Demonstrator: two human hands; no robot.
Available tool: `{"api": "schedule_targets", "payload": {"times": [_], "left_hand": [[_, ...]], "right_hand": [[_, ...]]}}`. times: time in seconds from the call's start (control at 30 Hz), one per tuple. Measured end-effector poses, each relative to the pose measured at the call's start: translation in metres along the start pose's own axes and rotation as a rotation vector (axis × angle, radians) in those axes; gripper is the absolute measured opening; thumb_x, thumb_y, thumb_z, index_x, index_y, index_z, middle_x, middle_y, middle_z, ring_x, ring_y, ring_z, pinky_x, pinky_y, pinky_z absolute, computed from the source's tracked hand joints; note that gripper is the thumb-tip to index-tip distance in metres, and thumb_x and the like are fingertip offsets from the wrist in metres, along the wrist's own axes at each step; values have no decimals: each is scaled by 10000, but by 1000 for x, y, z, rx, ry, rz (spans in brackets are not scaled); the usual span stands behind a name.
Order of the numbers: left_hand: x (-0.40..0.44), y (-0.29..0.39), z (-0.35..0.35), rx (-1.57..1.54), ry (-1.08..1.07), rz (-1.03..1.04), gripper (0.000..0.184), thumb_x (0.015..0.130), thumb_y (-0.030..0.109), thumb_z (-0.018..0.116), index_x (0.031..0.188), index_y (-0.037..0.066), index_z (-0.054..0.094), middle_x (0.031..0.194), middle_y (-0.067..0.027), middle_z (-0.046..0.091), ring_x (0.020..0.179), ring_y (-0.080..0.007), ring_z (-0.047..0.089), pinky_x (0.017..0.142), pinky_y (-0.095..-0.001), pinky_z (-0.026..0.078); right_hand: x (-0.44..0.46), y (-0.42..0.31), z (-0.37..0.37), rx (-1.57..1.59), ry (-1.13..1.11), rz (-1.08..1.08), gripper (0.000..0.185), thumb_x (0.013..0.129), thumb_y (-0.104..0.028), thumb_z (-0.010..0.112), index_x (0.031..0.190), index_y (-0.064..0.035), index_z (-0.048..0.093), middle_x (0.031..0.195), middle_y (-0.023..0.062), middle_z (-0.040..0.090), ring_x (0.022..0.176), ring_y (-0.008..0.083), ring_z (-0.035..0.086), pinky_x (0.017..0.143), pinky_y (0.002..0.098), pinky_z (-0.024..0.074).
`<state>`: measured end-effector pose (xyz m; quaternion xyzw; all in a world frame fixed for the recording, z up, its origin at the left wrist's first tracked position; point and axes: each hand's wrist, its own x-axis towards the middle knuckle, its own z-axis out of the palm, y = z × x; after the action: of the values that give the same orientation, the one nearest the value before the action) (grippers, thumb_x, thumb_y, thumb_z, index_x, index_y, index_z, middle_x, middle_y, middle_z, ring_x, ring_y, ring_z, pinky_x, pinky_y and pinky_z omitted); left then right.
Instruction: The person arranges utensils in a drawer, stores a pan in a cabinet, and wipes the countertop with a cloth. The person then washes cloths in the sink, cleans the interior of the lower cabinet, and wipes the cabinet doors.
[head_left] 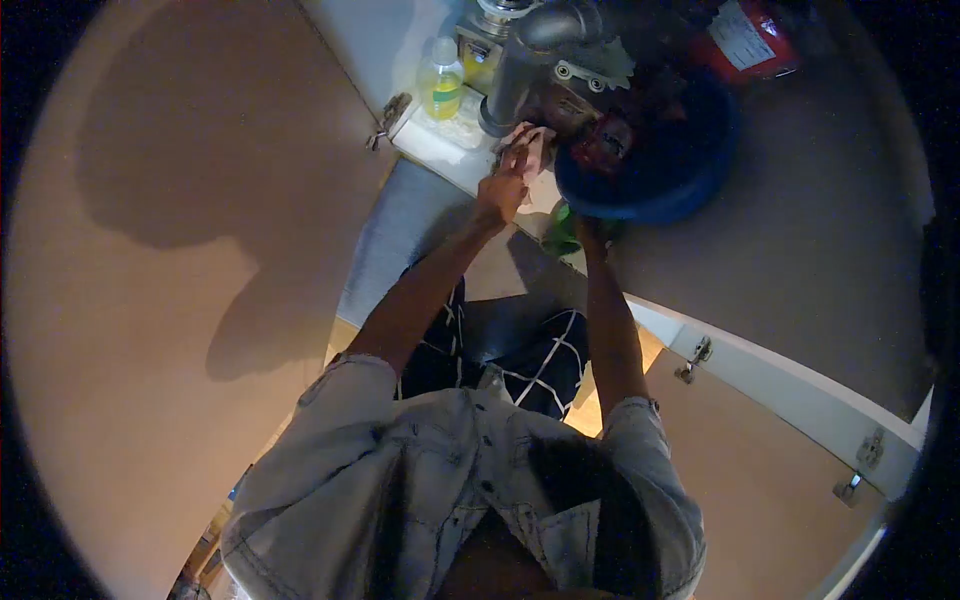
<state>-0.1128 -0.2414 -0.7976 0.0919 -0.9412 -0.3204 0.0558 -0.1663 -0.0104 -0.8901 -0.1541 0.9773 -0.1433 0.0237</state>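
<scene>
My left hand point(503, 190) is closed on a crumpled pale pink cloth point(535, 158) at the cabinet's front ledge, just in front of a thick grey drain pipe point(513, 80). Below the front rim of a blue basin point(650, 208), my right hand point(593, 236) is closed around a green, shiny object point(562, 232). It looks like a bottle, but the hand and shadow hide part of it. Inside the basin, in shadow, lies a red packet point(606, 143).
A clear bottle of yellow-green liquid point(442, 80) stands on the white ledge left of the pipe. A red packet with a white label point(745, 42) sits behind the basin. Open cabinet doors point(200, 300) flank me, with metal hinges point(693, 360) on the right one.
</scene>
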Motion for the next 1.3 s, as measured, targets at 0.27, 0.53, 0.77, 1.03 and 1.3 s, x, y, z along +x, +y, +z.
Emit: {"api": "schedule_targets", "payload": {"times": [0.27,0.53,0.77,1.03,1.3], "left_hand": [[2,47,-41,-23,345,318,289,729,54,556,1012,71,498,981,-100,566,923,-300,503,760,-392,444],[23,169,-229,-567,599,316,200,803,102,571,976,34,498,893,-111,602,666,-196,587,576,-300,460],[77,182,-301,-577,262,30,462,828,277,540,1194,12,444,1071,-190,528,998,-290,495,841,-359,394],[79,191,-301,-305,70,232,518,808,278,569,1246,50,410,1234,-183,422,1145,-310,393,926,-392,342],[31,60,-216,-759,1019,151,180,796,120,594,917,0,537,793,-56,607,690,-137,563,652,-269,452]], "right_hand": [[-49,-3,10,13,136,-75,512,878,-396,414,1231,-27,378,1102,190,525,1028,330,486,872,372,388],[-35,7,26,43,234,-153,439,880,-352,422,1195,-47,427,1120,195,521,1053,351,475,883,397,383],[-28,2,33,15,406,-214,389,884,-328,423,1164,-63,464,1146,197,512,1076,363,465,895,413,376],[-42,-11,55,-47,25,-91,471,892,-386,376,1220,-50,415,1227,190,456,1122,353,435,930,414,348],[-27,-139,0,133,-146,174,708,845,-573,265,1299,-34,339,1346,185,316,1243,367,274,1008,545,127]]}}
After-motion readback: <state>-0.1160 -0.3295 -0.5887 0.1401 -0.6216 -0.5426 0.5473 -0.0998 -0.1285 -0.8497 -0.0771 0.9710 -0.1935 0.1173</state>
